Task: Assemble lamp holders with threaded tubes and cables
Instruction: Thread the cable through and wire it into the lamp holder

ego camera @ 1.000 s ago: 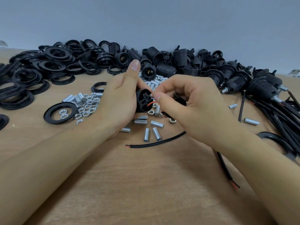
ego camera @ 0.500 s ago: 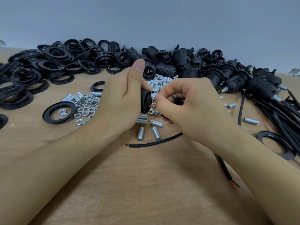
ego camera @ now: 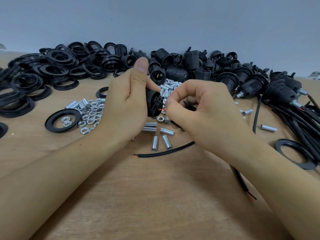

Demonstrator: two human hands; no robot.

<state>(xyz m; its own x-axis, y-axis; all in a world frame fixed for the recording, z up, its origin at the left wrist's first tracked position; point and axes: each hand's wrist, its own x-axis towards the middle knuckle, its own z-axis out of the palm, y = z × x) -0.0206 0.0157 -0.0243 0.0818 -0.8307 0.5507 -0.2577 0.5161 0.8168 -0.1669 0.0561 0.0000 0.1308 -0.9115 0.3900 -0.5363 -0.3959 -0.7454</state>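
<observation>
My left hand (ego camera: 127, 104) grips a black lamp holder (ego camera: 153, 103) above the table's middle, its terminal end turned toward my right hand. My right hand (ego camera: 199, 111) pinches the red wire (ego camera: 162, 109) of a black cable right at that end; the fingers also curl over a small black part, mostly hidden. The black cable (ego camera: 162, 152) runs out under my right wrist, and its free end lies on the wood. Loose silver threaded tubes (ego camera: 154, 143) lie just below my hands.
Black rings (ego camera: 57, 66) are heaped at the back left, black lamp holders (ego camera: 178, 66) along the back wall. Silver nuts (ego camera: 90, 115) lie beside a black ring (ego camera: 61, 120). Holders fitted with cables (ego camera: 280, 94) are stacked at the right. Another ring (ego camera: 294, 155) lies at the right edge.
My left hand has turned the lamp holder so its thumb points up. My right hand has drawn closer, bringing the red wire up to the holder's end.
</observation>
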